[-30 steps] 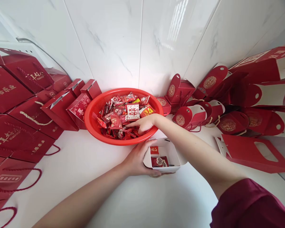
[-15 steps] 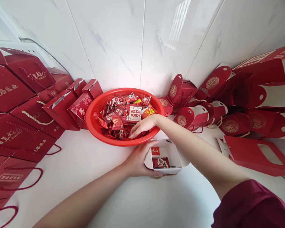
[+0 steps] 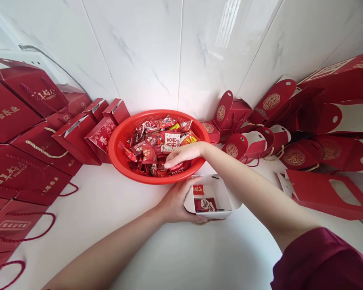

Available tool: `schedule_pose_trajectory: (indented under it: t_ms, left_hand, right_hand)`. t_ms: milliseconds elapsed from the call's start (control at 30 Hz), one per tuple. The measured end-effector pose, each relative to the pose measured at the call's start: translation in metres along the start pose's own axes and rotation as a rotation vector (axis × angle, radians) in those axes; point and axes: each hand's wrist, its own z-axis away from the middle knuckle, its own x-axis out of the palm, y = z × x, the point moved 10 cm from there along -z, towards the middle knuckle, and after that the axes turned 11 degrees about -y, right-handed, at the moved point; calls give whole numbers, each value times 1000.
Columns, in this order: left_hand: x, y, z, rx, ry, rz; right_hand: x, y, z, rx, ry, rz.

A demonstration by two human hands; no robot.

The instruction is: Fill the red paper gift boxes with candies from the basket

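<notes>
My left hand (image 3: 178, 203) grips the left side of a small open white-walled box (image 3: 223, 191), fingers behind it and thumb along its front. Inside lie a dark red packet (image 3: 205, 204) with white lettering and a smaller bright red packet (image 3: 197, 189). Behind the box stands a red plastic basket (image 3: 125, 171) heaped with small wrapped packets (image 3: 149, 154), mostly red. My right hand (image 3: 184, 153) hangs palm down over the basket's right front part, its visible fingers loosely stretched. A square white-and-red packet (image 3: 171, 141) lies beside it. The underside of this hand is hidden.
Red gift boxes (image 3: 15, 169) with rope handles are stacked on the left. More red boxes with round-ended flaps (image 3: 231, 149) crowd the right, near a flat red box with a window cutout (image 3: 323, 193). A white tiled wall (image 3: 151, 52) rises behind the basket.
My right hand has lifted a little out of the heap, baring red packets beneath it. My left hand keeps its hold on the box. The view has shifted slightly.
</notes>
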Motion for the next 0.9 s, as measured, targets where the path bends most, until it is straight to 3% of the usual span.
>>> schedule_pose_trajectory:
  t_ms: [100, 200, 400, 600, 767, 900]
  left_hand:
    - [-1, 17, 3, 175, 37, -69]
    - [1, 25, 6, 265, 47, -113]
    - [2, 20, 3, 211, 24, -95]
    - [2, 14, 0, 126, -4, -60]
    - [0, 17, 0, 127, 1, -44]
    - [-2, 18, -1, 118, 11, -36]
  right_hand:
    - [6, -9, 4, -67, -53, -47]
    - [3, -14, 9, -150, -12, -104]
    - [-14, -18, 23, -282, 157, -154]
    - [-17, -11, 19, -203, 189, -181]
    - [-32, -23, 32, -233, 434, -220]
    - [-16, -44, 71, -287, 651, -173]
